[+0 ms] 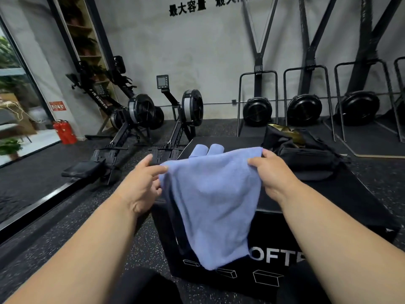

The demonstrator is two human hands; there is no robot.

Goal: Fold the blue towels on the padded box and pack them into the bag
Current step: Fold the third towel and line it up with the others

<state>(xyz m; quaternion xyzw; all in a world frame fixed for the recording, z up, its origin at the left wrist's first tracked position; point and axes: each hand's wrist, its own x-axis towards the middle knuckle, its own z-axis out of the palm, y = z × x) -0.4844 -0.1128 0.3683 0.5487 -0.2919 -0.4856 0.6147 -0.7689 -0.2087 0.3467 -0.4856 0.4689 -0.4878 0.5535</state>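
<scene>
From the head camera, we hold one blue towel (211, 200) up by its top edge, just above the near part of the padded box (341, 194). Our left hand (140, 185) pinches the towel's left corner between thumb and curled fingers (161, 170), and our right hand (272, 172) grips the right corner the same way, thumb on the near side and the other fingers hidden behind the cloth. The towel hangs loose and unfolded, and its lower end drapes down over the front face of the box, partly covering the white lettering there.

Behind the held towel, two rolled or folded blue towels (207, 150) lie side by side on top of the box, so we judge that part of the folding is done. To the right of them sits the black bag (306, 154), also on the box, with its mouth open; we cannot see any towel inside it, so packing seems not yet begun.

As we read it, this towel has yet to be folded, and then all the towels must go into the bag. Rowing machines (140, 115) stand on the gym floor beyond the box.
</scene>
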